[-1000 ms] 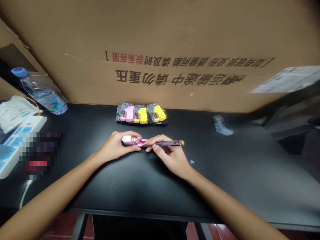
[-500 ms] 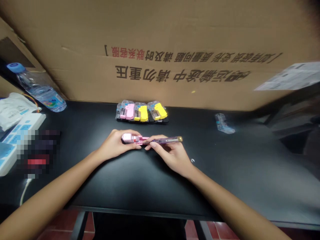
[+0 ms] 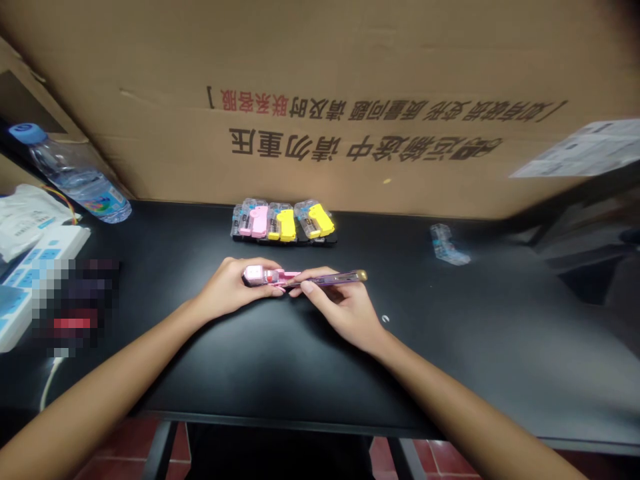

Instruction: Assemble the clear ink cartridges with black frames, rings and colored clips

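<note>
My left hand [image 3: 231,288] is closed around a small pink plastic device [image 3: 287,277] with a boxy whitish-pink end. Pinched in my right hand [image 3: 343,303] is a slim purple pen-like tool [image 3: 333,279] with a gold-coloured end. Its tip points left, at the pink device; whether they touch, I cannot tell. Farther back stand several clear plastic pieces, including one with a pink part [image 3: 259,222] and two with yellow parts, such as this yellow one [image 3: 287,225]. They sit on a black base [image 3: 327,242].
A cardboard box wall [image 3: 170,160] rises behind the black table [image 3: 240,360]. At left are a water bottle [image 3: 100,197], a white power strip [image 3: 60,257] and a plastic bag [image 3: 25,217]. Toward the right lie a clear plastic piece [image 3: 447,247] and a tiny white bit [image 3: 385,319].
The gold end of the pen-like tool has shifted very slightly up and to the right. Both hands stay in nearly the same place, still holding their things.
</note>
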Motion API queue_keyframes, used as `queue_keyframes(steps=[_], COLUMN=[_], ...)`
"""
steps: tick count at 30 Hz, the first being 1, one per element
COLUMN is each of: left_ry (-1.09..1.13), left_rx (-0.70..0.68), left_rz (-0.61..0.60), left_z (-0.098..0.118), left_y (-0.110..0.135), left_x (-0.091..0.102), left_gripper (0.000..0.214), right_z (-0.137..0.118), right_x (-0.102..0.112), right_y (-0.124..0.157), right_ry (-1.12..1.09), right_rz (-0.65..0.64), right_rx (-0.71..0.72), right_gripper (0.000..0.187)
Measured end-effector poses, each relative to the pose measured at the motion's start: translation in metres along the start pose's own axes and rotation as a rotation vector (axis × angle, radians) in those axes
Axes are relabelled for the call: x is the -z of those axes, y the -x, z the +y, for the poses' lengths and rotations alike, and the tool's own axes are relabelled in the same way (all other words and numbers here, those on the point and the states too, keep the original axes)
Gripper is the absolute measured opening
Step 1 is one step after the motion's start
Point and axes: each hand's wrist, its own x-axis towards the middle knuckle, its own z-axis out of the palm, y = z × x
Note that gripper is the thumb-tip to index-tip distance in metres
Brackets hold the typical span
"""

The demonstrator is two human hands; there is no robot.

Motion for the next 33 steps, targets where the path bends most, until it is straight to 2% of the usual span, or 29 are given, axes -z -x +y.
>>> queue_keyframes(steps=[7,23,28,33], left_ry=[-0.033,-0.062,-0.049,-0.056], left_rx=[-0.015,-0.066,-0.090,-0.091], left_rz=[-0.002,-0.036,-0.038,0.050], left_z=[0.000,-0.006,-0.004,0.004], left_y=[0.000,0.001,0.000,0.002], left_x=[0.000,0.001,0.001,0.005], left_gripper=[0.038,0.059,0.049,0.031], right_z=[0.001,0.001,0.000,-0.001], right_x=[-0.001,0.001,0.001,0.010], right_y=[-0.001,-0.002,-0.001,-0.006], right_ry=[-0.026,0.023,0.009,0.114], right_rz=[0.054,0.004,0.032,0.193], right_rx=[-0.016,-0.053,-0.023,0.023], right_gripper=[0.029,0.025,0.024,0.020])
